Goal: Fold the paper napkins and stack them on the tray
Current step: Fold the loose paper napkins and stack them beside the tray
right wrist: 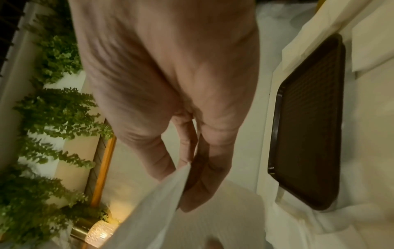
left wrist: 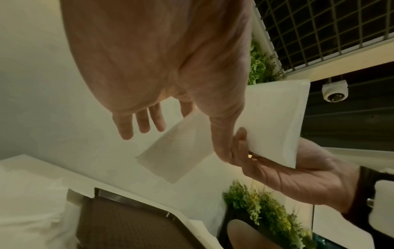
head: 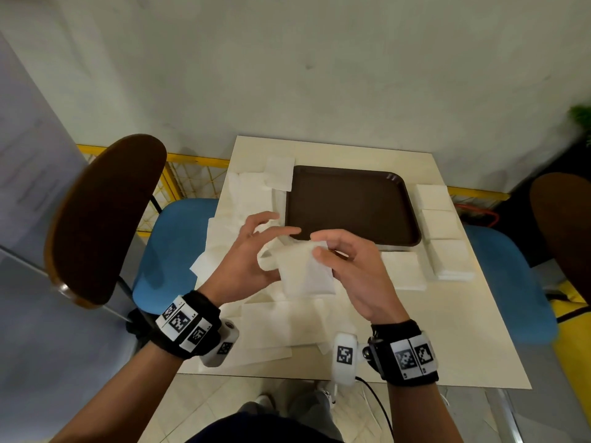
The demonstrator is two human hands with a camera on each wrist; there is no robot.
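I hold one white paper napkin (head: 303, 273) in the air just in front of the dark brown tray (head: 351, 203), which has nothing on it. My left hand (head: 281, 251) pinches the napkin's curled left flap (left wrist: 177, 151) between thumb and index finger, the other fingers spread straight. My right hand (head: 319, 244) pinches the napkin's right side between thumb and fingers. In the right wrist view the napkin (right wrist: 162, 202) runs edge-on between the fingers of my right hand (right wrist: 192, 168). The tray (right wrist: 309, 126) lies beside that hand, on the table.
Small stacks of folded napkins (head: 443, 225) line the table right of the tray, and one more (head: 403, 271) lies near my right hand. Loose unfolded napkins (head: 249, 193) cover the table's left side and front (head: 271, 324). Blue-seated chairs (head: 172, 251) flank the table.
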